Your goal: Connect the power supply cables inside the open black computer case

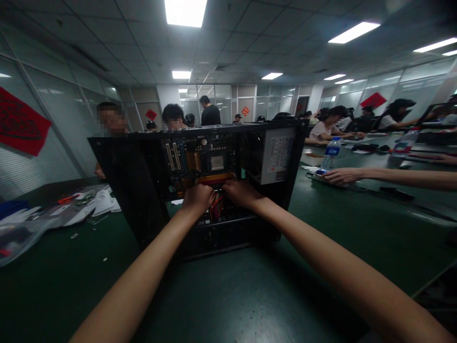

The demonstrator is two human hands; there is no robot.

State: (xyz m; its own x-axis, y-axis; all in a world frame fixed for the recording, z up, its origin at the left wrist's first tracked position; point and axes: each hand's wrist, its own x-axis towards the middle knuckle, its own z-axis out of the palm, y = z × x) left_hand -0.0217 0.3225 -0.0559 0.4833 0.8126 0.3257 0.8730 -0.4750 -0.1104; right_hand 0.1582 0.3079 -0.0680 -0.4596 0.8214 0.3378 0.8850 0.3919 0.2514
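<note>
A black computer case (228, 237) stands on the green table, its open side facing me. Inside it a motherboard (200, 159) shows white and orange slots and a square silver socket. The power supply (277, 155) with its fan sits at the upper right. My left hand (199, 197) and my right hand (243, 193) are both inside, fingers curled at the two ends of a red and yellow strip (216, 180) along the board's lower part. Coloured cables (217, 206) hang between the hands. The fingertips are partly hidden, so what they grip is unclear.
On the left of the green table (246, 290) lie papers, small parts and a clear plastic bag (24, 238). At the right another person's hand (342, 176) rests near a water bottle (331, 153). Several people sit farther back; one stands.
</note>
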